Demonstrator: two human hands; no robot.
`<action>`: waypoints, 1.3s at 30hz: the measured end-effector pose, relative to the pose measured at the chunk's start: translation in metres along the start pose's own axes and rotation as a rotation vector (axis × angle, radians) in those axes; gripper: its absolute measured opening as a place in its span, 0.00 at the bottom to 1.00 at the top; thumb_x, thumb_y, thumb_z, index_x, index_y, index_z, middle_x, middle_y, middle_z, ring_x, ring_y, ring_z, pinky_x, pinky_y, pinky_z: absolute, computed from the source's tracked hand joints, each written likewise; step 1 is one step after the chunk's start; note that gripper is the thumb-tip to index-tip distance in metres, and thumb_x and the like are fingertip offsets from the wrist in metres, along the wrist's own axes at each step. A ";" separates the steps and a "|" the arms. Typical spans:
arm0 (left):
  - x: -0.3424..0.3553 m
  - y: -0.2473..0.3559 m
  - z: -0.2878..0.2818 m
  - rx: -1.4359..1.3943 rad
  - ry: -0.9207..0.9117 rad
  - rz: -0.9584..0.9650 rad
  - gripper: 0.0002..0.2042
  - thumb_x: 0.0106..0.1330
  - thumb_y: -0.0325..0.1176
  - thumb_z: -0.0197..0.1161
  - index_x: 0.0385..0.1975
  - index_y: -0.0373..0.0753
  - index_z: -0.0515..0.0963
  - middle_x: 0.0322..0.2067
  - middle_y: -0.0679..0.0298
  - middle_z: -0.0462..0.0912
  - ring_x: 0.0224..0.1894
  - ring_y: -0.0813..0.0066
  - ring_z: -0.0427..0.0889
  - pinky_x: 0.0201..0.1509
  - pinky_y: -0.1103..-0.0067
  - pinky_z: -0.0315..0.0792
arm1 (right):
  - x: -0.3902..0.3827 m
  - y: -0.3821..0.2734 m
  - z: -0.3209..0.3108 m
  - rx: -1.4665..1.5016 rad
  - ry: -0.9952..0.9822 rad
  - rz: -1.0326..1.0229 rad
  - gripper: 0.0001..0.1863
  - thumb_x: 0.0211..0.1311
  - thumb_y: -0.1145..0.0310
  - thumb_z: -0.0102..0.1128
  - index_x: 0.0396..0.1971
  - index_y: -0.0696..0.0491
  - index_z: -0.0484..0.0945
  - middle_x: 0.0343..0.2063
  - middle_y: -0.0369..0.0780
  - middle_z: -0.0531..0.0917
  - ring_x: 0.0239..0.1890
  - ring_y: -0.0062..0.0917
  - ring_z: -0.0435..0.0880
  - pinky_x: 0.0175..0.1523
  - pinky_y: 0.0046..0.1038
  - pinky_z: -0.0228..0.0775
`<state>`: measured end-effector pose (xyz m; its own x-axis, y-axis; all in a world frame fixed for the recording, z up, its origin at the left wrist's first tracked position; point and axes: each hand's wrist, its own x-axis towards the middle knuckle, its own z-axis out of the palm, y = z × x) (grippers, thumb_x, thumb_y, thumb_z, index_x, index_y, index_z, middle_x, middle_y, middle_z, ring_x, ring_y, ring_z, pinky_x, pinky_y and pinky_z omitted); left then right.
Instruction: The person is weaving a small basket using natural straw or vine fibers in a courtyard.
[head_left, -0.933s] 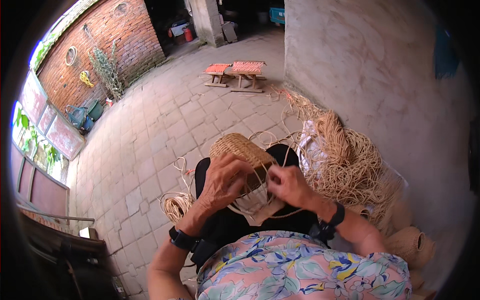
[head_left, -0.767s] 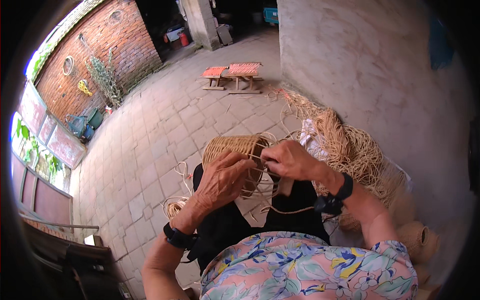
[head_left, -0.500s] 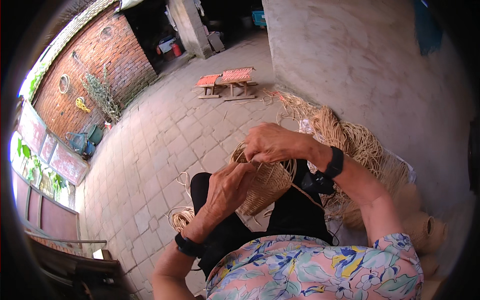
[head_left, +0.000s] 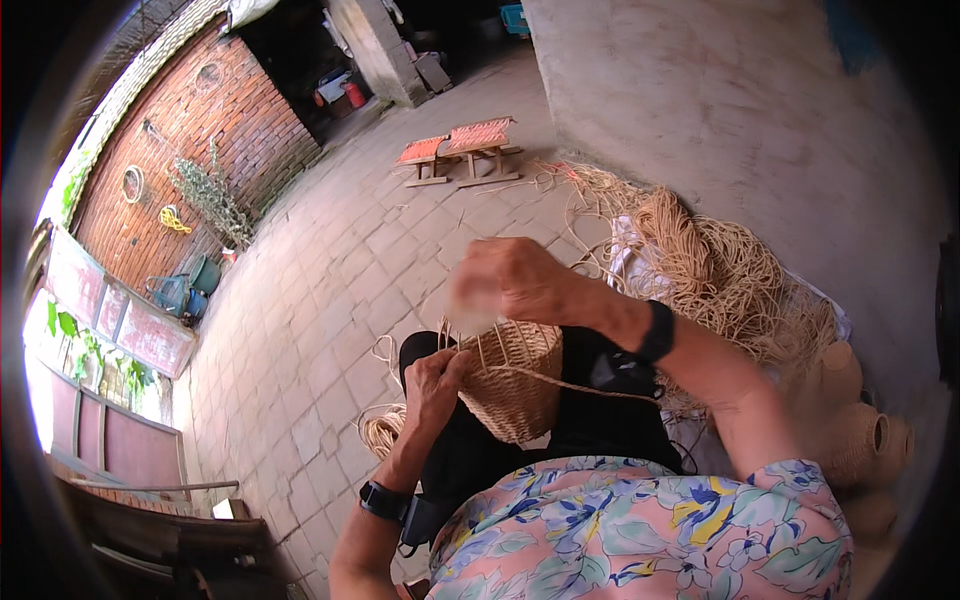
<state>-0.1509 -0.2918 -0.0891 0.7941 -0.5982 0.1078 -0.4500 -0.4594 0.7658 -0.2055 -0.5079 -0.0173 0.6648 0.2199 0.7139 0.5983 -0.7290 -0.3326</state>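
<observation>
A half-woven basket [head_left: 515, 405] of tan cord sits in my lap between my black-trousered knees, with loose cord ends standing up from its rim. At the rim's left side, the fingers of my left hand [head_left: 436, 388] are closed on the weave. Just above the rim hovers my right hand [head_left: 512, 280], bent inward; its fingers are smeared by motion, so what they hold cannot be made out. A length of cord [head_left: 590, 388] runs from the basket's side out to the right across my thigh.
Heaped tan cord [head_left: 720, 270] lies on a white sheet by the plaster wall at right. Several woven baskets [head_left: 855, 440] stand lower right. A cord coil [head_left: 382, 430] rests on the paving beside my left knee. Two low stools [head_left: 480, 135] with red woven seats stand ahead.
My right hand has lifted up and left from the rim and blurred. My left hand has shifted down along the rim. The basket has turned, and the trailing cord now crosses its front.
</observation>
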 end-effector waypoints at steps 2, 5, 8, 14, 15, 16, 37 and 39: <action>-0.003 -0.005 0.003 -0.067 0.019 -0.037 0.16 0.64 0.40 0.59 0.26 0.31 0.82 0.16 0.57 0.79 0.20 0.74 0.78 0.28 0.75 0.71 | -0.014 -0.014 -0.022 0.288 -0.185 0.222 0.05 0.53 0.71 0.61 0.30 0.54 0.82 0.28 0.41 0.83 0.34 0.34 0.83 0.41 0.32 0.73; -0.003 -0.021 0.002 -0.054 -0.044 -0.058 0.16 0.64 0.41 0.58 0.26 0.32 0.83 0.16 0.59 0.80 0.21 0.76 0.78 0.28 0.77 0.71 | -0.045 -0.026 -0.016 0.448 -0.368 0.213 0.07 0.54 0.72 0.61 0.33 0.54 0.82 0.29 0.40 0.83 0.35 0.33 0.83 0.41 0.31 0.74; 0.001 -0.005 -0.003 -0.077 -0.149 -0.109 0.16 0.65 0.41 0.57 0.27 0.33 0.83 0.17 0.61 0.80 0.21 0.77 0.78 0.27 0.78 0.71 | -0.072 -0.021 0.008 0.334 -0.371 0.211 0.08 0.54 0.72 0.61 0.35 0.53 0.83 0.30 0.40 0.83 0.36 0.33 0.83 0.41 0.31 0.74; -0.003 -0.001 -0.011 -0.276 0.058 -0.061 0.08 0.65 0.30 0.56 0.33 0.34 0.81 0.24 0.61 0.81 0.27 0.75 0.81 0.31 0.79 0.72 | -0.075 -0.029 0.022 0.173 -0.269 0.282 0.08 0.54 0.71 0.61 0.34 0.52 0.82 0.30 0.40 0.82 0.34 0.35 0.83 0.40 0.33 0.75; -0.005 -0.001 -0.011 -0.279 0.060 -0.062 0.08 0.65 0.30 0.56 0.33 0.34 0.81 0.24 0.61 0.81 0.27 0.75 0.81 0.31 0.79 0.72 | -0.075 -0.028 0.023 0.135 -0.262 0.279 0.07 0.54 0.70 0.61 0.34 0.51 0.82 0.29 0.39 0.81 0.33 0.36 0.83 0.39 0.34 0.75; -0.007 -0.001 -0.012 -0.190 0.066 0.098 0.07 0.65 0.28 0.56 0.34 0.34 0.81 0.24 0.64 0.79 0.26 0.77 0.78 0.29 0.80 0.70 | -0.074 -0.028 0.024 0.134 -0.266 0.277 0.07 0.54 0.70 0.61 0.34 0.51 0.82 0.29 0.39 0.81 0.33 0.36 0.83 0.39 0.34 0.75; -0.009 0.006 -0.022 -0.009 -0.246 0.129 0.10 0.61 0.29 0.58 0.39 0.34 0.81 0.29 0.50 0.83 0.30 0.56 0.83 0.36 0.72 0.75 | -0.057 -0.057 0.040 -0.054 -0.256 0.238 0.07 0.52 0.73 0.61 0.30 0.57 0.74 0.27 0.43 0.76 0.30 0.38 0.80 0.35 0.35 0.72; -0.006 0.000 -0.019 -0.036 -0.232 0.198 0.10 0.61 0.30 0.59 0.39 0.34 0.81 0.29 0.51 0.84 0.30 0.60 0.84 0.37 0.73 0.76 | -0.068 -0.050 0.040 0.058 -0.214 0.324 0.06 0.54 0.73 0.60 0.29 0.57 0.73 0.26 0.44 0.77 0.31 0.40 0.80 0.35 0.37 0.72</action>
<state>-0.1478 -0.2759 -0.0776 0.5760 -0.8097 0.1121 -0.5682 -0.2980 0.7670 -0.2626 -0.4601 -0.0737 0.8981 0.1189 0.4235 0.3621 -0.7465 -0.5582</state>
